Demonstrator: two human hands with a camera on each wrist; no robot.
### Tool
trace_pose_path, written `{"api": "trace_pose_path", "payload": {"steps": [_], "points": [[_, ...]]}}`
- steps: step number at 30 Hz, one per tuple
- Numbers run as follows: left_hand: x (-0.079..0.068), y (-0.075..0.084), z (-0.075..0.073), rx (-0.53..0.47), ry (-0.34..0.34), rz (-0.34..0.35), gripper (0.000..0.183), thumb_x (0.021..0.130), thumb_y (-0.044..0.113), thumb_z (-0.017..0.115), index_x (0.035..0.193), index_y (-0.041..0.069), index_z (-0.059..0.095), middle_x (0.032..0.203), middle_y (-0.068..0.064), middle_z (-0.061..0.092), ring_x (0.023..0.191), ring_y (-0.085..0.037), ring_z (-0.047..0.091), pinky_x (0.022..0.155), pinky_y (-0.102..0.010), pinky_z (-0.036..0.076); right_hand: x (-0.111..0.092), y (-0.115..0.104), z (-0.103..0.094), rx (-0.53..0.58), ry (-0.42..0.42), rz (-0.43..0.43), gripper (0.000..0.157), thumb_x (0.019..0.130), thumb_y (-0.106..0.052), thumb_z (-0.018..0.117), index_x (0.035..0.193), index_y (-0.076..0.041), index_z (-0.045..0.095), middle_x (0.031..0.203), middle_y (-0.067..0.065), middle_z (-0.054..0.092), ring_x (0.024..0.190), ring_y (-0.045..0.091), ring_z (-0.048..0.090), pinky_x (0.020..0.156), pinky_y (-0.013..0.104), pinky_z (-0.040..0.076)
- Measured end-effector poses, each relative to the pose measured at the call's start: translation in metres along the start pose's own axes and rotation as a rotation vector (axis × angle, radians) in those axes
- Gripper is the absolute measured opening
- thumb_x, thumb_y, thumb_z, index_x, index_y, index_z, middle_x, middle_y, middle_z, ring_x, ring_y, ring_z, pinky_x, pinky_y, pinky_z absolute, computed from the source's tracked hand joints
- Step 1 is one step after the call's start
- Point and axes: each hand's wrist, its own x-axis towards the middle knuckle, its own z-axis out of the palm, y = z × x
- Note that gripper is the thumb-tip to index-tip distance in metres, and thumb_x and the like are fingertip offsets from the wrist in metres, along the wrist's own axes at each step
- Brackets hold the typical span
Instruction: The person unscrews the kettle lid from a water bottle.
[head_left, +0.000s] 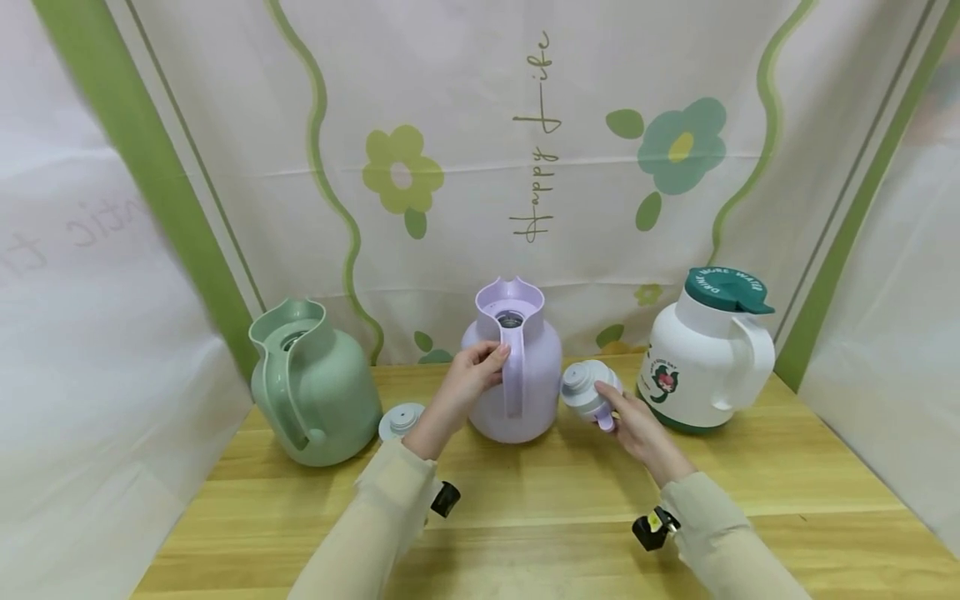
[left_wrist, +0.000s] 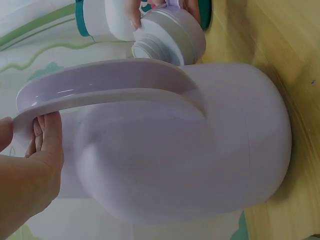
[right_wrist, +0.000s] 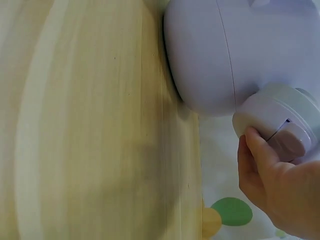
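Note:
A lavender thermos jug (head_left: pixel 542 392) stands upright at the middle back of the table, its mouth uncovered. My left hand (head_left: pixel 471 383) grips the upper part of its handle (left_wrist: pixel 145 95), with the thumb on one side and the fingers behind. To the right of the jug, my right hand (head_left: pixel 637 425) holds the jug's stopper lid (head_left: pixel 588 385), a pale grey piece with a lavender lever. The lid is tilted, its threaded plug facing up and left. In the right wrist view the thumb and fingers pinch the lid (right_wrist: pixel 270 117) by its edge, close to the jug's side.
At the left stands a green thermos jug (head_left: pixel 337 400), also uncovered. A pale stopper lid (head_left: pixel 401 419) lies beside it, partly behind my left forearm. A white jug (head_left: pixel 693 367) with a dark green lid (head_left: pixel 723 287) stands at the right. A patterned cloth (head_left: pixel 465 208) hangs behind the wooden table (head_left: pixel 540 517).

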Motion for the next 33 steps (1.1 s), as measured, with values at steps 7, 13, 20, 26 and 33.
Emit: {"api": "trace_pose_path", "payload": {"steps": [7, 13, 20, 26, 33], "points": [[0.010, -0.002, -0.007, 0.055, 0.047, 0.008, 0.039, 0.101, 0.025, 0.047, 0.126, -0.004, 0.055, 0.121, -0.017, 0.058, 0.105, -0.021, 0.058, 0.101, -0.040, 0.050, 0.013, 0.000, 0.011, 0.048, 0.006, -0.020, 0.065, 0.100, -0.033, 0.043, 0.144, 0.008, 0.018, 0.126, 0.008, 0.038, 0.095, 0.009, 0.045, 0.077, 0.016, 0.042], [0.014, -0.001, -0.014, 0.065, 0.062, 0.004, 0.041, 0.102, 0.027, 0.044, 0.128, -0.004, 0.054, 0.126, -0.019, 0.057, 0.111, -0.028, 0.058, 0.104, -0.042, 0.048, 0.023, 0.002, 0.020, 0.132, 0.033, 0.007, 0.066, 0.099, -0.032, 0.046, 0.144, 0.009, 0.018, 0.131, 0.012, 0.035, 0.095, 0.011, 0.045, 0.073, 0.015, 0.042], [0.017, -0.001, -0.018, -0.007, 0.063, -0.028, 0.043, 0.102, 0.030, 0.045, 0.128, -0.003, 0.053, 0.124, -0.016, 0.057, 0.108, -0.024, 0.057, 0.106, -0.042, 0.046, 0.027, 0.000, 0.023, 0.124, 0.056, 0.052, 0.062, 0.098, -0.032, 0.047, 0.141, 0.005, 0.024, 0.131, 0.011, 0.036, 0.100, 0.017, 0.042, 0.072, 0.016, 0.041], [0.018, -0.002, -0.019, -0.097, 0.063, -0.066, 0.042, 0.101, 0.030, 0.048, 0.127, -0.002, 0.054, 0.116, -0.007, 0.056, 0.102, -0.016, 0.056, 0.107, -0.041, 0.045, 0.029, 0.003, 0.022, 0.134, 0.061, 0.094, 0.055, 0.097, -0.028, 0.049, 0.138, 0.003, 0.031, 0.136, 0.014, 0.033, 0.115, 0.023, 0.035, 0.072, 0.016, 0.043], [0.019, -0.003, -0.018, -0.105, 0.065, -0.080, 0.043, 0.100, 0.031, 0.049, 0.128, -0.001, 0.054, 0.115, -0.006, 0.056, 0.102, -0.016, 0.056, 0.107, -0.040, 0.045, 0.030, 0.014, 0.023, 0.096, 0.062, 0.129, 0.063, 0.097, -0.026, 0.046, 0.145, 0.007, 0.023, 0.151, 0.026, 0.023, 0.126, 0.028, 0.035, 0.083, 0.022, 0.045]]}}
